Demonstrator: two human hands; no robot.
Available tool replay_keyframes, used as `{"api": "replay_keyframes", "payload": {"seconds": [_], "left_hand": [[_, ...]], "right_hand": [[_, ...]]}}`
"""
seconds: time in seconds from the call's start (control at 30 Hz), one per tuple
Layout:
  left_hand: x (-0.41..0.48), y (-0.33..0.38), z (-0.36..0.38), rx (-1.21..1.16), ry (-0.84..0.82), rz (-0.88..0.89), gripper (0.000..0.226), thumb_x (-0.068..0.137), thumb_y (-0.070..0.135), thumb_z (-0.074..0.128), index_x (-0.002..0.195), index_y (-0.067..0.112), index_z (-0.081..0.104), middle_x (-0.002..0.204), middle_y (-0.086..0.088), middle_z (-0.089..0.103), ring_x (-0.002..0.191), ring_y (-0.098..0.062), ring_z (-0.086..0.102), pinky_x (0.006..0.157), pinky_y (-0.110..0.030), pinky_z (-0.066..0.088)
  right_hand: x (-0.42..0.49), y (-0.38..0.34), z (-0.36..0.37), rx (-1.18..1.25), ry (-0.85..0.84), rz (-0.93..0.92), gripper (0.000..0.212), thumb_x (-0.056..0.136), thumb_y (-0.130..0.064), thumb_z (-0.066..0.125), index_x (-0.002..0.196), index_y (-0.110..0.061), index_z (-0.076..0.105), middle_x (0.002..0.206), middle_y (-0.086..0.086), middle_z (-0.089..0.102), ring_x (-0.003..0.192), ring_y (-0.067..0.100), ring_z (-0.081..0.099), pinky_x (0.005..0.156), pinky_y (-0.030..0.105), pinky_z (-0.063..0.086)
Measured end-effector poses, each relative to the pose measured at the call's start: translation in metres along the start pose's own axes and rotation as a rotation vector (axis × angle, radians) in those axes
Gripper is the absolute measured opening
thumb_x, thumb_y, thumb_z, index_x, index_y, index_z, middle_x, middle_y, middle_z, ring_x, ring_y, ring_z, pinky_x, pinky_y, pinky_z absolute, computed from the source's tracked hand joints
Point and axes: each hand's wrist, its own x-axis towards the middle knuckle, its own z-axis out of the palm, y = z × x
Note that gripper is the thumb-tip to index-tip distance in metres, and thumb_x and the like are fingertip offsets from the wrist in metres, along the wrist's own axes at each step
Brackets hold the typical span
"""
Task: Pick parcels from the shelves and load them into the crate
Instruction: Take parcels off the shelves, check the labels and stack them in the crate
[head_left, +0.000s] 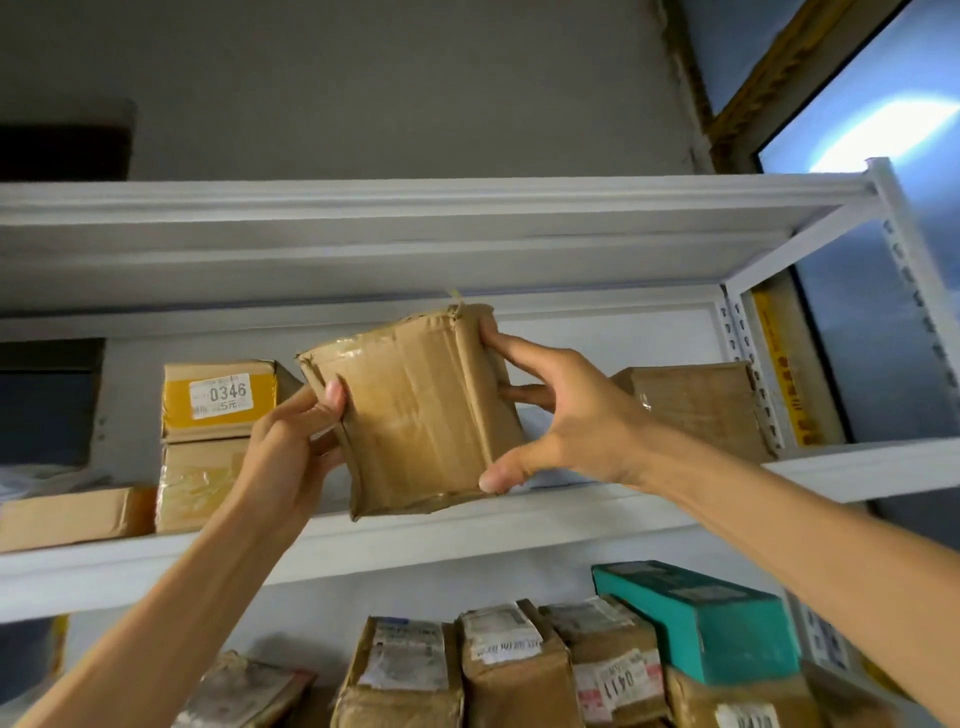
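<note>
- Parcel (415, 410): a worn brown cardboard box wrapped in clear tape, held between both hands in front of the middle shelf (519, 525) of a white metal rack. It is tilted, with its top edge leaning to the right. Its lower edge overlaps the shelf's front lip; whether it touches the lip cannot be told.
- Left hand (291, 447): the forearm rises from the lower left. The thumb presses flat on the front face near the left edge, and the fingers curl round that edge to the hidden back, gripping the parcel.
- Right hand (566, 415): the forearm enters from the lower right. The fingers are spread wide along the parcel's right side, with the index finger at the upper corner, another finger behind the side face and the thumb at the lower right corner.
- Labelled box (218, 397): yellow-taped, marked "0346", on the same shelf left of the parcel, stacked on a taped brown box (202, 483).
- Flat box (72, 517): lies at the shelf's far left.
- Large brown box (696, 405): stands on the shelf behind the right hand.
- Lower shelf: a row of labelled brown parcels (509, 660), with a teal box (696, 618) lying on those at the right.
- Upper shelf board (415, 228): spans the view above the parcel.
</note>
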Motion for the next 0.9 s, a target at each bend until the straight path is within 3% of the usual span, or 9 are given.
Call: {"api": "replay_keyframes", "payload": {"seconds": [0.07,0.2,0.3,0.37,0.5,0.57,0.77,0.83,0.9], "left_hand": [[-0.003,0.01,0.006,0.02,-0.025,0.02,0.02,0.082,0.032,0.063,0.091,0.019,0.074,0.092,0.002,0.071,0.086,-0.013,0.068,0.069,-0.025,0.057],[-0.009,0.036,0.023,0.084,-0.203,0.069,0.054,0.082,0.029,0.059,0.134,0.013,0.056,0.126,0.001,0.066,0.116,-0.017,0.062,0.096,-0.03,0.053],[-0.013,0.051,0.033,0.275,-0.317,0.208,0.067,0.073,0.018,0.07,0.137,0.02,0.052,0.129,0.01,0.063,0.119,-0.006,0.059,0.089,-0.018,0.052],[-0.008,0.06,0.038,0.436,-0.414,0.27,0.08,0.064,0.024,0.078,0.138,0.021,0.05,0.134,0.011,0.059,0.123,-0.003,0.055,0.097,-0.021,0.049],[0.0,0.062,0.036,1.006,-0.539,0.296,0.107,0.049,0.053,0.08,0.141,0.053,0.027,0.147,0.024,0.037,0.135,0.009,0.029,0.115,-0.025,0.023],[0.001,0.051,0.036,1.153,-0.498,0.378,0.105,0.056,0.05,0.082,0.139,0.058,0.017,0.148,0.026,0.028,0.137,0.009,0.017,0.115,-0.027,0.018],[-0.003,0.015,0.05,0.776,-0.435,0.409,0.086,0.084,0.011,0.071,0.14,0.053,0.021,0.154,0.022,0.029,0.143,-0.001,0.023,0.106,-0.024,0.043],[-0.007,0.004,0.055,0.694,-0.371,0.448,0.083,0.088,0.006,0.066,0.141,0.052,0.022,0.155,0.022,0.029,0.143,-0.002,0.027,0.106,-0.029,0.044],[-0.006,0.002,0.055,0.532,-0.307,0.416,0.067,0.093,0.012,0.06,0.147,0.038,0.031,0.146,0.013,0.047,0.132,-0.007,0.048,0.097,-0.033,0.053]], "right_hand": [[0.0,0.01,0.004,0.03,0.022,-0.022,0.12,0.057,-0.01,0.092,0.154,-0.027,0.021,0.15,-0.021,0.035,0.125,-0.008,0.045,0.093,0.005,0.042],[0.001,0.027,-0.001,0.347,0.264,-0.028,0.081,0.061,-0.017,0.081,0.136,-0.029,0.051,0.124,-0.013,0.064,0.114,0.003,0.06,0.085,0.022,0.055],[0.002,0.036,-0.011,0.643,0.322,-0.01,0.066,0.062,-0.005,0.072,0.125,-0.016,0.059,0.118,0.003,0.069,0.11,0.018,0.065,0.077,0.027,0.058],[0.001,0.041,-0.016,0.787,0.32,0.028,0.06,0.066,-0.002,0.066,0.126,-0.009,0.059,0.117,0.009,0.07,0.104,0.02,0.068,0.076,0.029,0.059],[-0.006,0.043,-0.026,0.853,0.351,0.091,0.056,0.068,0.001,0.062,0.123,-0.009,0.06,0.113,0.011,0.071,0.101,0.02,0.07,0.079,0.034,0.059],[-0.009,0.04,-0.028,0.836,0.362,0.137,0.055,0.067,-0.001,0.063,0.122,-0.008,0.059,0.105,0.011,0.073,0.092,0.019,0.072,0.073,0.032,0.061],[-0.007,0.038,-0.033,0.789,0.326,0.212,0.04,0.066,-0.025,0.072,0.102,-0.007,0.065,0.087,0.006,0.076,0.077,0.016,0.073,0.059,0.025,0.057],[-0.009,0.033,-0.044,0.804,0.236,0.148,0.035,0.063,-0.022,0.075,0.095,-0.01,0.072,0.088,0.005,0.075,0.076,0.015,0.072,0.06,0.022,0.056],[-0.01,0.031,-0.053,0.762,0.138,0.102,0.039,0.057,-0.013,0.076,0.096,-0.011,0.075,0.093,0.008,0.074,0.082,0.016,0.071,0.065,0.022,0.056]]}}
